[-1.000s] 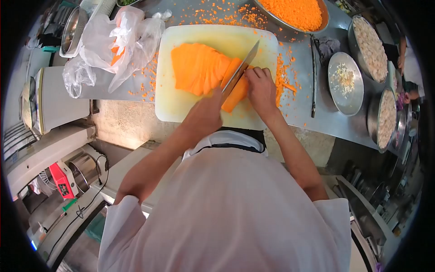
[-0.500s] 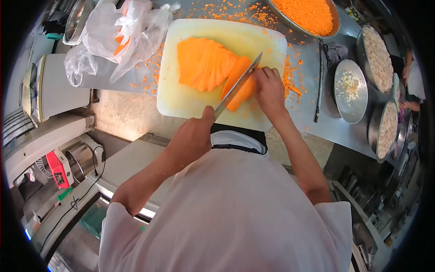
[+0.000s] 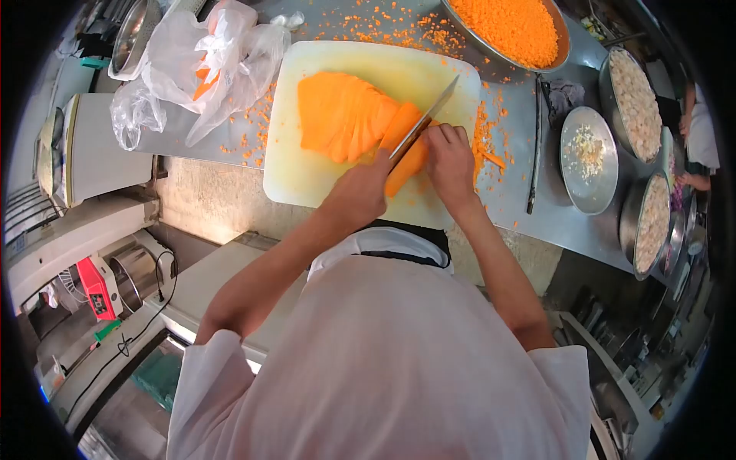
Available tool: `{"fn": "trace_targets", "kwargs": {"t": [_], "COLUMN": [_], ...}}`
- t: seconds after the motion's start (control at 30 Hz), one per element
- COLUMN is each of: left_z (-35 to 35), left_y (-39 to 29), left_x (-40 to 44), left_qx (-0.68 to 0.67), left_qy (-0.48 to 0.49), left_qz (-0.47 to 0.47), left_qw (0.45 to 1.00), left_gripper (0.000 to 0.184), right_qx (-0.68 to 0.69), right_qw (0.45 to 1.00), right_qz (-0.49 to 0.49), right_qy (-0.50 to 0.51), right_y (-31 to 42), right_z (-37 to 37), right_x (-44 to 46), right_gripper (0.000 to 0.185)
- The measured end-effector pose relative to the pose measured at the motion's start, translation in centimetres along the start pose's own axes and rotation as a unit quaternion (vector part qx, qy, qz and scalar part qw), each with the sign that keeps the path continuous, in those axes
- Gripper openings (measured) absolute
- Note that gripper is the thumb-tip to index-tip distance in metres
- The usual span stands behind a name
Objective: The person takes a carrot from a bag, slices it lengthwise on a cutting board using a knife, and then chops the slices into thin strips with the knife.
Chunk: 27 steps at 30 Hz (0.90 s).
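My left hand is closed around the handle of a long kitchen knife. Its blade lies slantwise across a carrot, tip pointing away and to the right. Bent fingers of my right hand press on the carrot's right side, close by the blade. To the left, thin overlapping carrot slices are fanned out. All of this rests on a white, yellow-stained cutting board. The part of the carrot beneath my right fingers is hidden.
A bowl of finely chopped carrot stands at the back. Plastic bags lie left of the board. On the right are a dark rod, a bowl with chopped pale bits and bowls of pale diced food. Another person stands far right.
My left hand has pushed the knife forward and to the right, so its tip reaches farther over the board. My right hand stays on the carrot. The view has shifted slightly.
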<state>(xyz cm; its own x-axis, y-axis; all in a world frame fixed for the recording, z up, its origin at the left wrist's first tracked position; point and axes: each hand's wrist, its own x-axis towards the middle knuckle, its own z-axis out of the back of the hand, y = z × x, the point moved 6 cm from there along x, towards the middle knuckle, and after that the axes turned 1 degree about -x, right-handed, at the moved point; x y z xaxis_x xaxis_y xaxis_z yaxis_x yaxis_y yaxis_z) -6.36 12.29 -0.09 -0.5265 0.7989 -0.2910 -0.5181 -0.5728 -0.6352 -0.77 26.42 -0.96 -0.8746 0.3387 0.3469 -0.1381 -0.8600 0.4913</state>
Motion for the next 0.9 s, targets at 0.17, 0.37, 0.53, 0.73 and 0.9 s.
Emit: {"fn": "trace_targets", "kwargs": {"t": [0.17,0.37,0.53,0.73,0.9], "left_z": [3.6,2.1,-2.3,0.7,3.1], "left_y": [-1.6,-0.8,0.2,-0.4,-1.3], "left_x": [-7.2,-7.9,-1.5,-2.8,-8.7], "left_qx": [-0.03,-0.001,0.002,-0.031,-0.027], "left_qy": [0.079,0.099,0.022,0.017,0.08], "left_qz": [0.074,0.119,0.045,0.007,0.073], "left_qw": [0.994,0.988,0.999,0.999,0.994], "left_gripper": [0.026,0.03,0.032,0.031,0.03], "right_qx": [-0.005,0.03,0.043,0.027,0.028], "right_qw": [1.0,0.999,0.999,0.999,0.999], "right_qz": [-0.014,-0.001,0.008,0.016,0.008], "right_qy": [0.025,-0.027,-0.027,-0.009,-0.013], "right_y": [-0.4,-0.3,-0.2,-0.7,-0.5], "right_z": [-0.2,0.2,0.2,0.0,0.2], "right_x": [-0.5,-0.4,-0.4,-0.7,-0.7], "right_gripper": [0.019,0.013,0.016,0.018,0.027]}}
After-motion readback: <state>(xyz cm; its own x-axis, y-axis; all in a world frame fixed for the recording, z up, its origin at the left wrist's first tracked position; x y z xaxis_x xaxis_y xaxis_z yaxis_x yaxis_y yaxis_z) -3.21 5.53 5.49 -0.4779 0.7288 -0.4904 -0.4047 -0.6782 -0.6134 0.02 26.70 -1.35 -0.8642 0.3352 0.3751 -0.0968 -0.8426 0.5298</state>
